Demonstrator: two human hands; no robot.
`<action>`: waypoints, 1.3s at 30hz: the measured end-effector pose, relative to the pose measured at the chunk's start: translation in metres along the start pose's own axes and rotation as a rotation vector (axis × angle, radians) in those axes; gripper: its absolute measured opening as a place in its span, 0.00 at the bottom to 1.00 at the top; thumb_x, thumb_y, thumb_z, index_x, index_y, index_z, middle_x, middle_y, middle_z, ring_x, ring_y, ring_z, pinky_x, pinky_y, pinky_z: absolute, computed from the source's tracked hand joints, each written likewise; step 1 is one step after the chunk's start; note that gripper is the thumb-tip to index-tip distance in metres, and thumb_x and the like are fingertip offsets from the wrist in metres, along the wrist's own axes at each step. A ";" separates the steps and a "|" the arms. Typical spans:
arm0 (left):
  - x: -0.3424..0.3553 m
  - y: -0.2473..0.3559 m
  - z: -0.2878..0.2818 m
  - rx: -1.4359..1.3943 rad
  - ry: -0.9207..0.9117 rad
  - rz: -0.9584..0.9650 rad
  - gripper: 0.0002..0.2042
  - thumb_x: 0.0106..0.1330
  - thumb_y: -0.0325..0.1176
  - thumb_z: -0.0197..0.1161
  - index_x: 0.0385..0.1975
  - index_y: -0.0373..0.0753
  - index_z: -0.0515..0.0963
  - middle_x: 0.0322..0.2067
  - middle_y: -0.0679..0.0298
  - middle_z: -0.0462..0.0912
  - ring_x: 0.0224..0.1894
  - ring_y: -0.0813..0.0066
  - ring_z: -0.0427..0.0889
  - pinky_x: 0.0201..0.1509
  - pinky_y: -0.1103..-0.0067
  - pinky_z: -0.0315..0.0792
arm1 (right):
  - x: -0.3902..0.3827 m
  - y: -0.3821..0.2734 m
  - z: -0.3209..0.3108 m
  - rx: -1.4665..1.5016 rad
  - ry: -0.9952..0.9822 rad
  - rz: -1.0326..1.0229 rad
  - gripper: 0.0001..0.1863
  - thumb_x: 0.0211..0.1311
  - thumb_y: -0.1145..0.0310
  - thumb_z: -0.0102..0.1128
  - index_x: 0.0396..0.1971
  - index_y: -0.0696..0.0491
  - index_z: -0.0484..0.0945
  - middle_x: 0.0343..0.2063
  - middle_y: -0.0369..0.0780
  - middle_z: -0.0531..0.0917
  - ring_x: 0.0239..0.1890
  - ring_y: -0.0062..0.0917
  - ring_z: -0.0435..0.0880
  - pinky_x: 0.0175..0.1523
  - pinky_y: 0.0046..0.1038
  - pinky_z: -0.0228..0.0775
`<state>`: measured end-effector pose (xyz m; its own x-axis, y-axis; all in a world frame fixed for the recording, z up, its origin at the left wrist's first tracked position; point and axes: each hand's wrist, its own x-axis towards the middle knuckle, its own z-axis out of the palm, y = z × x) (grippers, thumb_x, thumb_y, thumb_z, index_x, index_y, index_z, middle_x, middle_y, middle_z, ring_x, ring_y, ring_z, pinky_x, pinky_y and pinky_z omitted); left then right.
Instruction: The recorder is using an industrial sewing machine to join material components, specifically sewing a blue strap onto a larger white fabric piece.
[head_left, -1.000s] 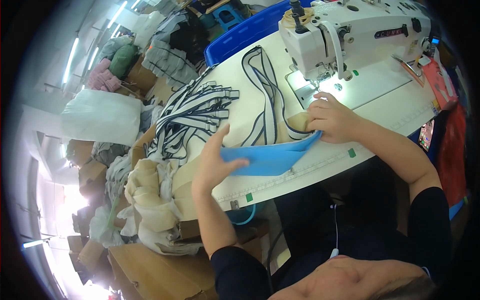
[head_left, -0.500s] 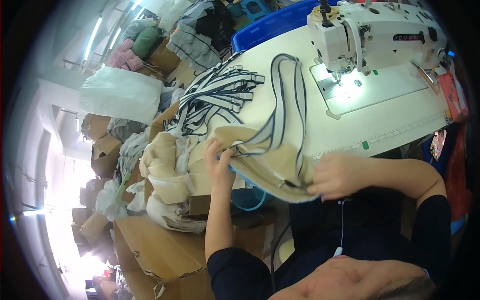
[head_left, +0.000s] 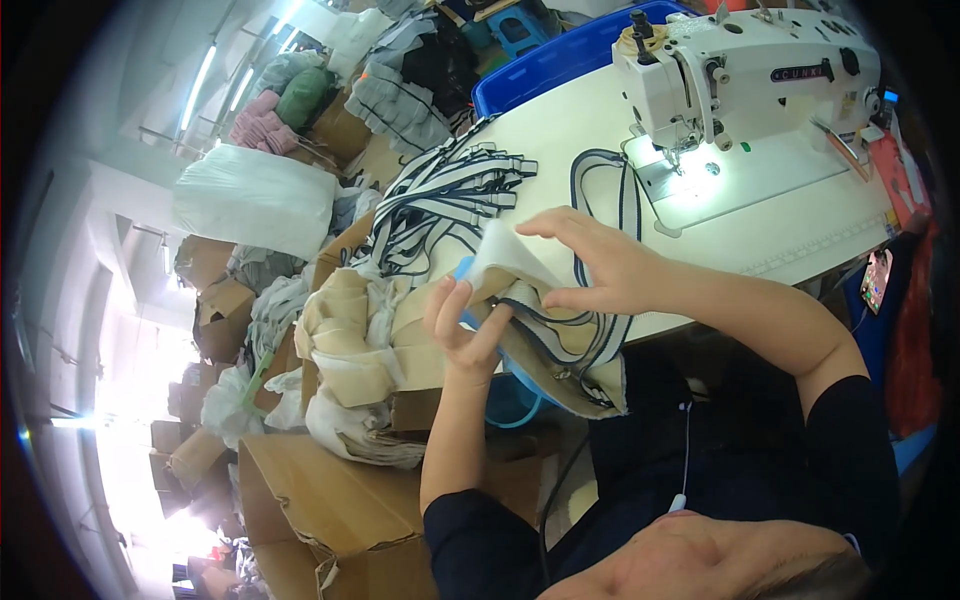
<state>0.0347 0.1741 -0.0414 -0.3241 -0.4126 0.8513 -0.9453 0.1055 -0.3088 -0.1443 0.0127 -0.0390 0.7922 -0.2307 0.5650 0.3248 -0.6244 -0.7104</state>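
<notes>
Clamping beige fab. bag (head_left: 550,376) w/ L hand (head_left: 460,335) at near edge of worktop (head_left: 790,225); hovering by navy-edged webbing strap (head_left: 602,345) w/ R hand (head_left: 612,270) spread apart.

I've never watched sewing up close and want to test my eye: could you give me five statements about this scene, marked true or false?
1. The left hand holds the cloth piece. True.
2. The right hand rests on the sewing machine. False: it is near the cloth piece, away from the machine.
3. A blue bin stands at the table's far side. True.
4. The piled straps are plain red. False: they are pale with dark edges.
5. The sewing machine's light is on. True.
</notes>
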 end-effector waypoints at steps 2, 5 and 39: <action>0.004 0.005 0.006 -0.022 0.098 0.061 0.13 0.47 0.28 0.72 0.31 0.55 0.80 0.53 0.58 0.69 0.58 0.54 0.69 0.55 0.66 0.74 | 0.010 -0.004 0.002 -0.040 0.041 -0.119 0.42 0.51 0.66 0.70 0.67 0.53 0.61 0.64 0.47 0.65 0.64 0.39 0.67 0.66 0.37 0.61; 0.005 0.008 0.006 -0.011 0.128 0.089 0.15 0.46 0.29 0.73 0.30 0.60 0.80 0.53 0.62 0.67 0.60 0.56 0.66 0.57 0.67 0.72 | 0.018 -0.011 -0.008 -0.059 -0.016 -0.242 0.46 0.50 0.68 0.69 0.70 0.52 0.56 0.70 0.48 0.55 0.70 0.41 0.61 0.68 0.40 0.59; 0.085 -0.023 -0.082 -0.858 0.485 -1.107 0.17 0.64 0.22 0.61 0.53 0.33 0.71 0.47 0.60 0.78 0.49 0.72 0.77 0.56 0.75 0.69 | 0.122 -0.189 -0.002 -1.098 0.330 -0.555 0.09 0.49 0.68 0.66 0.30 0.54 0.79 0.32 0.41 0.78 0.26 0.29 0.87 0.27 0.23 0.77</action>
<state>0.0255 0.2110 0.0728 0.7410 -0.3210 0.5898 -0.3916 0.5068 0.7680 -0.1097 0.1011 0.1649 0.4712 0.1835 0.8627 -0.1516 -0.9467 0.2842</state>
